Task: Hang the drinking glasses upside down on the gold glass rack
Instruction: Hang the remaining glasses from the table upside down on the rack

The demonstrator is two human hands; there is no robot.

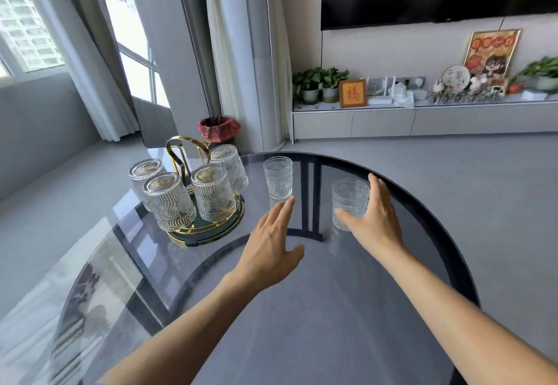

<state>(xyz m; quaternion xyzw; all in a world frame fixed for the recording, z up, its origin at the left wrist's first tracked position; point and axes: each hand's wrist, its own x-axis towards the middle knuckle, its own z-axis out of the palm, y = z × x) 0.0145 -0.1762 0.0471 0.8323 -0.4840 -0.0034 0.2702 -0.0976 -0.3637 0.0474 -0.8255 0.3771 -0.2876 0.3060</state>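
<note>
The gold glass rack (184, 155) stands on a dark round base at the table's left, with several ribbed glasses (213, 192) hanging upside down on it. Two ribbed glasses stand upright on the table. The far glass (278, 177) is just beyond the fingertips of my left hand (271, 242), which is flat and open, apart from it. My right hand (376, 215) is open around the near glass (348, 200); the thumb touches its lower front and the fingers reach behind it. The glass rests on the table.
The round glass table (332, 309) has a dark rim curving close past the near glass on the right. Beyond it lie grey floor, a red-lined bin (219, 127), curtains, and a low cabinet with plants and ornaments.
</note>
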